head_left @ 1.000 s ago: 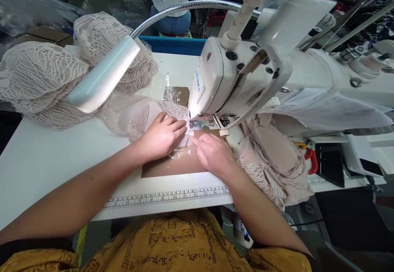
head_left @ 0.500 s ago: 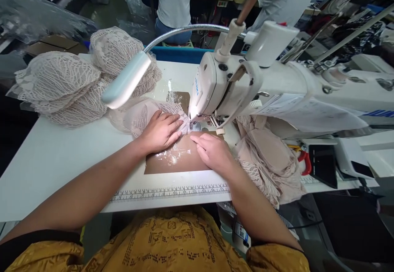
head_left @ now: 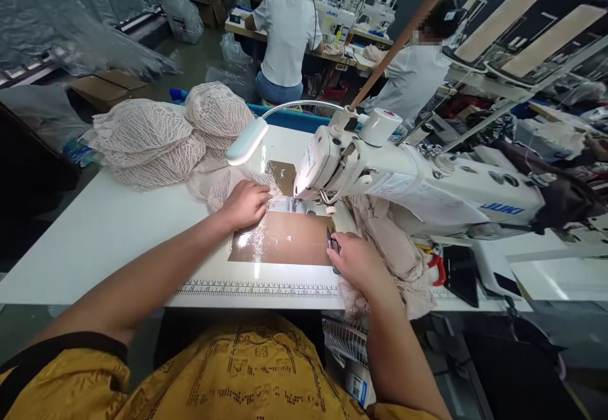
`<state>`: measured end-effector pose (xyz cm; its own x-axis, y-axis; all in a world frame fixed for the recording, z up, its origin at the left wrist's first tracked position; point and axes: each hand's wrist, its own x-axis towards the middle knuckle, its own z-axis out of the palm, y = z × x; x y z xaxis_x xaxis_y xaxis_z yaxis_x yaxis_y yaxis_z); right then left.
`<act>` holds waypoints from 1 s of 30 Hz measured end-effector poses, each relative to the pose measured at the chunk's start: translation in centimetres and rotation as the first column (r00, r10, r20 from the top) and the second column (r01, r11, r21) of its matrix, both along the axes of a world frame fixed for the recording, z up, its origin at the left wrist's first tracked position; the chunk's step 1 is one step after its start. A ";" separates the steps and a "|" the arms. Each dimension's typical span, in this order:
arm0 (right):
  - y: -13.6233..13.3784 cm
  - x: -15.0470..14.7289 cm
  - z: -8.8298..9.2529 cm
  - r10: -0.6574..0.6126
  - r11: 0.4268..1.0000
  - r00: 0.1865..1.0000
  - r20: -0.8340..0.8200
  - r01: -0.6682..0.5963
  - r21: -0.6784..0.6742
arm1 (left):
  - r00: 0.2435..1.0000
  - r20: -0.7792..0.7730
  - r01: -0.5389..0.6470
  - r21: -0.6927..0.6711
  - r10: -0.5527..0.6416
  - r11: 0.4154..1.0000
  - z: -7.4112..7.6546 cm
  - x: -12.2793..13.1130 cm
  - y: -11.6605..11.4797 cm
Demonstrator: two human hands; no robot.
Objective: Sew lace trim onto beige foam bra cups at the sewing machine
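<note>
My left hand [head_left: 246, 204] lies on a beige lace piece [head_left: 216, 182] and holds it flat beside the needle of the white sewing machine [head_left: 380, 166]. Its fingers are stretched out over the fabric. My right hand [head_left: 358, 261] is at the right edge of the brown taped patch [head_left: 285, 239] on the table, closed around a small dark tool [head_left: 331, 241], possibly thread snips. It sits next to a heap of sewn beige pieces [head_left: 394, 242].
A stack of lace cups [head_left: 156, 138] lies at the back left of the white table [head_left: 95, 230]. A gooseneck lamp [head_left: 247, 141] hangs over the work. A printed ruler [head_left: 259, 289] runs along the front edge. Two people sit at machines behind.
My right hand drew back from the needle to the table's right edge and closed on a small dark tool. The camera view has lifted, showing more of the room.
</note>
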<state>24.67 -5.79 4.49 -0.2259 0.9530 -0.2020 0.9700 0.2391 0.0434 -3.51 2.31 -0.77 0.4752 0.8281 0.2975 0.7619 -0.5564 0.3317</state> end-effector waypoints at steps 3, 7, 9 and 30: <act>-0.5 -0.8 -1.1 0.101 0.994 0.995 -0.008 -0.101 0.034 | 0.989 0.048 0.144 -0.096 -0.140 0.985 1.2 -0.4 -1.4; -0.4 -1.5 -2.6 0.198 0.976 0.980 -0.017 -0.195 0.097 | 0.855 0.167 0.519 -0.298 -0.492 0.801 3.2 -0.2 -5.6; 0.0 -1.6 -3.1 0.191 0.974 0.981 -0.044 -0.184 0.131 | 0.831 0.195 0.556 -0.351 -0.522 0.754 4.0 -0.2 -7.1; 0.7 -2.4 -1.5 0.179 0.977 0.714 -0.677 -0.213 0.034 | 0.865 0.465 0.292 -0.772 0.190 0.564 3.4 -2.0 -2.9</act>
